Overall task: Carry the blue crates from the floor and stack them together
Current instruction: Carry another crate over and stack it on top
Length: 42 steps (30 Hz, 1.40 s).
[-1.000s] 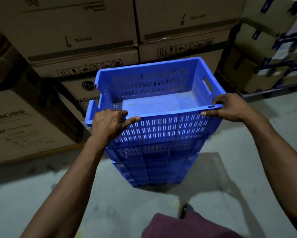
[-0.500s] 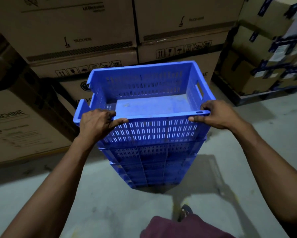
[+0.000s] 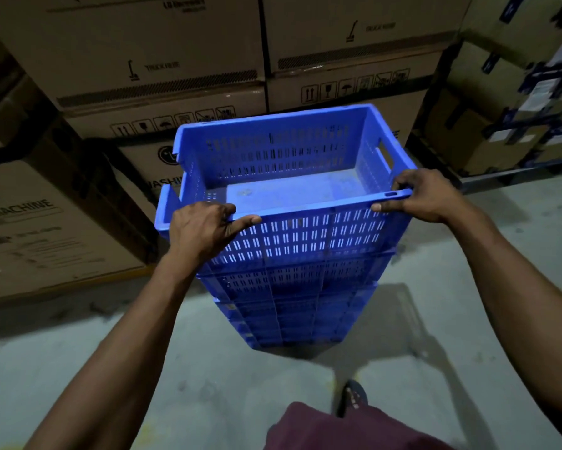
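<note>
Against a wall of cardboard cartons (image 3: 162,56), the top blue crate (image 3: 292,177) has sunk lower onto the stack of blue crates (image 3: 292,297) on the floor, nearly seated; left hand (image 3: 204,232) and right hand (image 3: 425,196) still grasp its near rim.

This is a warehouse or appliance stockroom. Big cardboard cartons (image 3: 136,56) stand stacked along the wall, printed with handling symbols, "truck here" marks and the words "washing machine". More taped boxes (image 3: 500,125) sit to the right. The bare concrete floor (image 3: 78,352) holds a stack of blue plastic crates (image 3: 292,280).
</note>
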Tool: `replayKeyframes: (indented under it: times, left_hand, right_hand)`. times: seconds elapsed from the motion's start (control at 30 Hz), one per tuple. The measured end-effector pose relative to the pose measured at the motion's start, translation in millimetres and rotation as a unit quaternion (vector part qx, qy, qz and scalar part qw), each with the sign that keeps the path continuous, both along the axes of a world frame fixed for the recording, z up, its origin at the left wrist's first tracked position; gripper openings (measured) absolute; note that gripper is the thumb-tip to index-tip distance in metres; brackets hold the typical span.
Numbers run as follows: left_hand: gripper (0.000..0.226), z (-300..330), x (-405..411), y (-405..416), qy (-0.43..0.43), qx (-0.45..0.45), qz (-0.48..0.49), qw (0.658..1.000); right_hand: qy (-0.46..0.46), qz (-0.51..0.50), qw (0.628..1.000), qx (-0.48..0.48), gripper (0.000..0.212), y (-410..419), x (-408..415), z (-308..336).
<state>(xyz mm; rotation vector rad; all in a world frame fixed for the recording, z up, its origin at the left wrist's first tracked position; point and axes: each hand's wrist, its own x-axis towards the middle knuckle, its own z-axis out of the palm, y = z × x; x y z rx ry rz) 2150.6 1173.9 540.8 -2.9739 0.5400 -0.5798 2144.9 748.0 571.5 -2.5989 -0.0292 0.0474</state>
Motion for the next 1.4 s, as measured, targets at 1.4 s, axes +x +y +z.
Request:
replayKeyframes:
  times: [1.4]
  left_hand:
    - [0.088,19.0,29.9,19.5,0.094,0.01,-0.101,0.99]
  right_hand:
    - [0.06,0.013,0.998,0.003,0.084,15.3,-24.2,26.0]
